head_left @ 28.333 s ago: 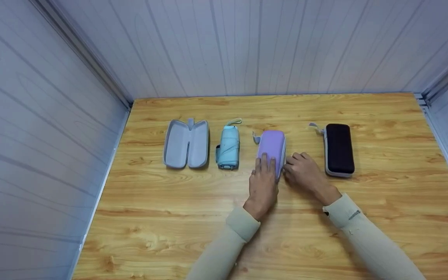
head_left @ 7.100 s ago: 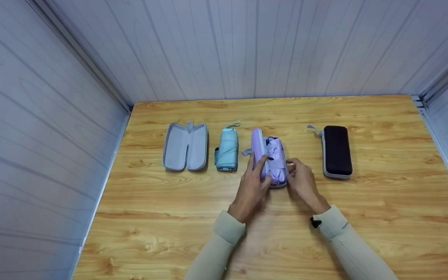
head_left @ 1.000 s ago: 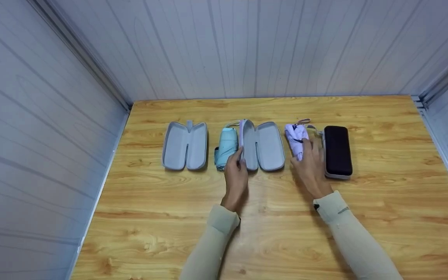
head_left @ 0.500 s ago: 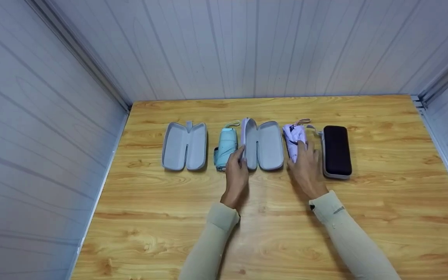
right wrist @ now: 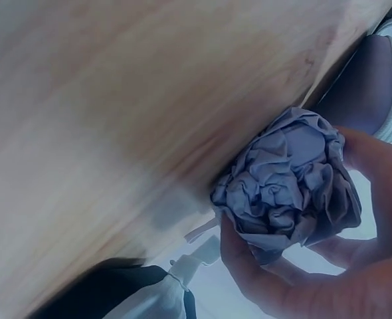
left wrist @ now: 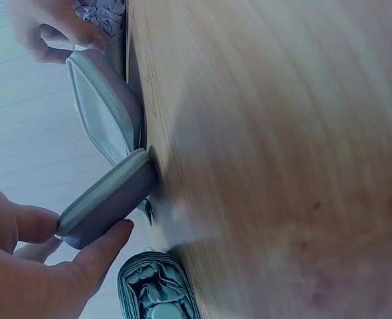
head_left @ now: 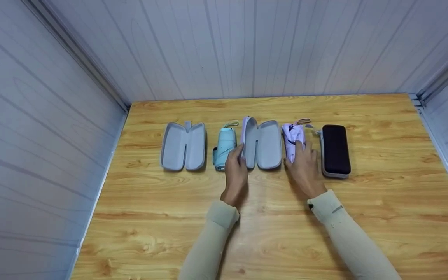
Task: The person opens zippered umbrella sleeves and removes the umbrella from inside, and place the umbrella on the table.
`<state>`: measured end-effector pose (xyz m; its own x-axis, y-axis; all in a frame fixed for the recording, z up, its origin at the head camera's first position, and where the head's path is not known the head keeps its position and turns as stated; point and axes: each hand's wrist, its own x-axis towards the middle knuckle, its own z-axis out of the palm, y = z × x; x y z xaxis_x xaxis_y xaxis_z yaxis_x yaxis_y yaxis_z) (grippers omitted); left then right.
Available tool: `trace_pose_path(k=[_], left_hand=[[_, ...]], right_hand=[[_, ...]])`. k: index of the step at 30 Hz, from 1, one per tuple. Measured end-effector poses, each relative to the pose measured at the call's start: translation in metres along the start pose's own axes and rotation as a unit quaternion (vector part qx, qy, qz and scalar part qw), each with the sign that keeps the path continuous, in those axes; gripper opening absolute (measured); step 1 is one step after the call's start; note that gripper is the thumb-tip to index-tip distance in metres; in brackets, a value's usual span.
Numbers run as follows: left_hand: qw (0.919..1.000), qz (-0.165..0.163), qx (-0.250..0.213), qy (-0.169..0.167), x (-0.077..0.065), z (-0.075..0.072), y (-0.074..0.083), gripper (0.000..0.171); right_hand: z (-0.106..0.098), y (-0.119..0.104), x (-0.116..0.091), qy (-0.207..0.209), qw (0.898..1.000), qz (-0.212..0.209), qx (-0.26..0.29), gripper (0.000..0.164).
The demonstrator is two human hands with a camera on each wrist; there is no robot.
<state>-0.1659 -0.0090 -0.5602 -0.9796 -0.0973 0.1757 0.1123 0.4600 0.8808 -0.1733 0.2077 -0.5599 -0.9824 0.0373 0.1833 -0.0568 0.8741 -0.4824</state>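
My left hand pinches the left half of a lilac zip case, which lies spread on the table with its grey inside facing up. In the left wrist view the thumb and fingers hold that half's rim, and it tilts up off the wood. My right hand grips a folded lilac umbrella just right of the case. Its crumpled fabric end shows between thumb and fingers in the right wrist view. Beside the left fingers lies a folded light-blue umbrella with a wrist loop.
Farther left, a second grey-lined case lies spread open. A closed black case with a grey strap stands close to the right of my right hand. White panel walls bound the wooden table at the back and sides.
The lilac case was closed, then half unzipped with the lilac umbrella inside; now it lies open and the umbrella is out to its right. Over the last second the umbrella shifted slightly left.
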Motion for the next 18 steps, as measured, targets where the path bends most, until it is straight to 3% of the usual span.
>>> trace_pose_path(k=[5,9,14,18], left_hand=[[0.9999,0.002,0.005,0.012,-0.002,0.001,0.002,0.041],[0.999,0.022,0.021,0.033,-0.006,0.003,0.007,0.04],[0.9945,0.069,0.059,0.053,-0.015,0.009,0.019,0.039],[0.9902,0.102,0.086,0.041,-0.021,0.018,0.029,0.04]], right_hand=[[-0.005,0.0,0.0,-0.021,1.0,0.005,0.002,0.067],[-0.01,0.001,0.0,-0.027,1.0,0.013,0.007,0.071],[-0.018,0.005,0.0,0.006,1.0,0.008,0.01,0.065],[-0.026,0.01,0.001,0.034,0.999,0.002,0.019,0.057]])
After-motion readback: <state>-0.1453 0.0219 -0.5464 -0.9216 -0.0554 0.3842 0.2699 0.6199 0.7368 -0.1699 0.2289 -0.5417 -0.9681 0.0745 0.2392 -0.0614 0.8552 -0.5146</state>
